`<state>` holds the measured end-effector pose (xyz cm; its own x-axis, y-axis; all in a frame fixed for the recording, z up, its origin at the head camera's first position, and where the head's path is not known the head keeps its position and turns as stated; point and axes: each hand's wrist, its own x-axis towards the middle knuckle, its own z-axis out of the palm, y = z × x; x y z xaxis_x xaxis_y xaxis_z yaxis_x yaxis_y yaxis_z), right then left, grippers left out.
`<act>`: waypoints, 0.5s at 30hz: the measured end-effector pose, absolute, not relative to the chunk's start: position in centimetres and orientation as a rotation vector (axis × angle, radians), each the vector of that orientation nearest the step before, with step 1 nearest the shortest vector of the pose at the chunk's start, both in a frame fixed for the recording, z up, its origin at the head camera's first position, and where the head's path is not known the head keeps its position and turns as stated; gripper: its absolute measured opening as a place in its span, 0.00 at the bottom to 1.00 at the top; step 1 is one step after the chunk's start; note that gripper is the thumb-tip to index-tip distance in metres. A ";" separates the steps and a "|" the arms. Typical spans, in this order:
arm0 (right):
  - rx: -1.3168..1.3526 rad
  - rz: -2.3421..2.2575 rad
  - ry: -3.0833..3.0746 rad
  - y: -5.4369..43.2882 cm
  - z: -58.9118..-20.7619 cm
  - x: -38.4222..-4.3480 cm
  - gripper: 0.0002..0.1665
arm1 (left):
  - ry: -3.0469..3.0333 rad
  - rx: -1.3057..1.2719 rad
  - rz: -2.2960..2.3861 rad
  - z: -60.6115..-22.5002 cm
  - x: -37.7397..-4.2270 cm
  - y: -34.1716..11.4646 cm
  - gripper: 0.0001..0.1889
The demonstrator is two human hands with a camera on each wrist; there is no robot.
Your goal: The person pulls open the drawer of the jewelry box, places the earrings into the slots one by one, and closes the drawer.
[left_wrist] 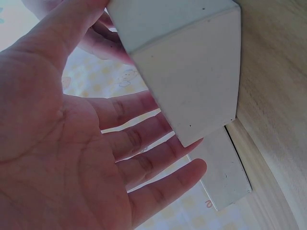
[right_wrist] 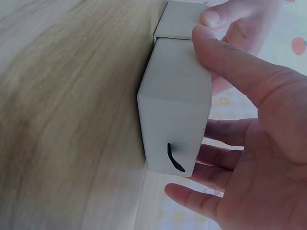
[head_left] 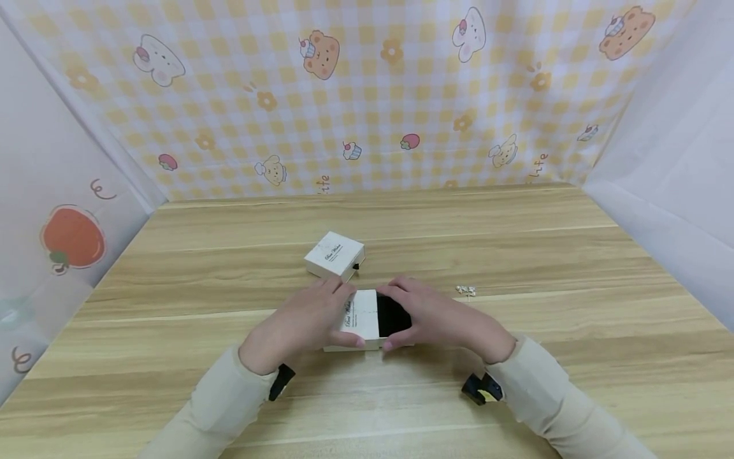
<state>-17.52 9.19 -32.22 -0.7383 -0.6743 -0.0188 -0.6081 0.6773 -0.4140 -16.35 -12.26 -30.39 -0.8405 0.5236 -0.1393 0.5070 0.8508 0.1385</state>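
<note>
A small white drawer-style gift box with black lettering lies on the table in front of the person, its drawer partly out to the right. My left hand (head_left: 304, 322) grips the box's sleeve (head_left: 366, 312) between thumb and fingers. At the other end, my right hand (head_left: 432, 315) holds the drawer (right_wrist: 175, 72) by its long sides, thumb in front. Black lining (head_left: 392, 317) shows inside the drawer. A black ribbon pull (right_wrist: 175, 160) sticks out of the drawer's end. In the left wrist view, the sleeve's plain end (left_wrist: 192, 81) faces the palm.
Behind the left hand sits a second white box (head_left: 335, 252), closed, with a black pull tab (head_left: 356, 266). To the right lies a small cluster of shiny pale pieces (head_left: 466, 291), perhaps jewellery. A checked curtain (head_left: 373, 95) hangs behind the wooden table (head_left: 550, 255).
</note>
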 end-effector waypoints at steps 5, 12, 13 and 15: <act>-1.013 -0.587 2.712 9.3 -32.2 -17.5 0.49 | 2.851 0.794 0.162 -30.3 -16.3 -12.2 0.43; -1.001 -0.562 2.699 9.3 -31.9 -17.5 0.49 | 2.861 0.794 0.179 -30.3 -16.2 -12.3 0.43; -1.003 -0.556 2.700 9.3 -31.9 -17.5 0.49 | 2.861 0.794 0.175 -30.3 -16.2 -12.3 0.43; -1.006 -0.546 2.703 9.3 -31.9 -17.5 0.49 | 2.858 0.798 0.173 -30.3 -16.2 -12.3 0.43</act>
<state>-17.48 9.35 -31.92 -0.7463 -0.6627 -0.0627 -0.5864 0.6991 -0.4092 -16.21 -12.28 -30.32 -0.8427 0.5223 -0.1307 0.5027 0.8502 0.1565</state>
